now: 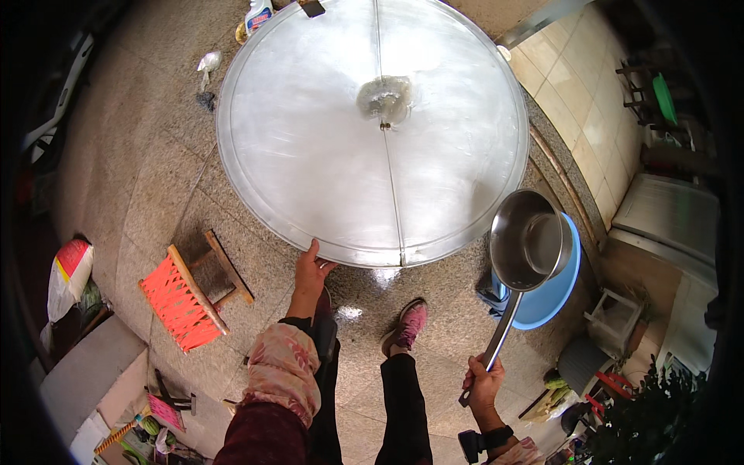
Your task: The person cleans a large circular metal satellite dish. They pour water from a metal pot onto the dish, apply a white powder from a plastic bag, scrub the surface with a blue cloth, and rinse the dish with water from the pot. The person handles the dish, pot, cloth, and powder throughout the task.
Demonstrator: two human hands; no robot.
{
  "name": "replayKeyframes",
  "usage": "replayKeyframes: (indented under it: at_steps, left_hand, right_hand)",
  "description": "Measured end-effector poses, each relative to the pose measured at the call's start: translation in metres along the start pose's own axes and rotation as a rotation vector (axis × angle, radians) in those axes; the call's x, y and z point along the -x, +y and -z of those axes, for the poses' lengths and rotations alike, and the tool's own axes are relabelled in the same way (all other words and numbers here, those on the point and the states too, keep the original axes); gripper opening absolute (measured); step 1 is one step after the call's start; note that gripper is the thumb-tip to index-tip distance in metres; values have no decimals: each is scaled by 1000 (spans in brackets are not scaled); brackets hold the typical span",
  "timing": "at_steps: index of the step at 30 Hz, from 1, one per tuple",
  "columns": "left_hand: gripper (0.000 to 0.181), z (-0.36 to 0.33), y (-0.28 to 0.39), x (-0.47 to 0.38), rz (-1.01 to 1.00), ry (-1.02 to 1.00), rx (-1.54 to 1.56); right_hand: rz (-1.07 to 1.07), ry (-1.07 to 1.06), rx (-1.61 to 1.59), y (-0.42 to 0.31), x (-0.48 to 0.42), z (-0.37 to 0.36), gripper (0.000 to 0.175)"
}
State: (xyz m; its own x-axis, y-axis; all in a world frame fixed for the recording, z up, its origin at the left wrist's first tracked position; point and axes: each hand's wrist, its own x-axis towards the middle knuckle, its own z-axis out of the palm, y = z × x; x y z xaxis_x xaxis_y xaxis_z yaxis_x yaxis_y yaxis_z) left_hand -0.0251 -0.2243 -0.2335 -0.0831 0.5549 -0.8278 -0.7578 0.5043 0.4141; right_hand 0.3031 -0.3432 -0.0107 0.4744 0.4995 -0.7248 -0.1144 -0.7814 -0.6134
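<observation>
A large round metal sheet, like a tabletop or lid, [302,151] fills the upper middle, with a seam down it and a small puddle [383,99] near its centre. My left hand [311,273] is at its near rim, thumb on top and fingers partly hidden beneath. My right hand [485,381] grips the long handle of a stainless steel ladle or dipper [529,238], whose deep bowl is to the right of the sheet's near edge and appears empty. Under the bowl, partly hidden, a blue plastic basin [552,305] is on the floor.
A low wooden stool with an orange woven seat [183,299] stands at left. A spray bottle [257,16] and a small plastic bag [209,62] lie beyond the sheet's left side. At right are a raised stone edge [564,168] and a clear plastic container [616,322].
</observation>
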Motion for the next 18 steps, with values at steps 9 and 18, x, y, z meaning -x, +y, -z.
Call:
replayKeyframes:
  at_steps: [9, 18]
  left_hand:
    - [30, 3, 21, 51, -71, -21, 96]
    - [42, 48, 14, 15, 36, 27, 123]
  right_hand:
    - [-27, -38, 6, -41, -9, 27, 14]
    - [116, -373, -221, -80, -105, 12, 21]
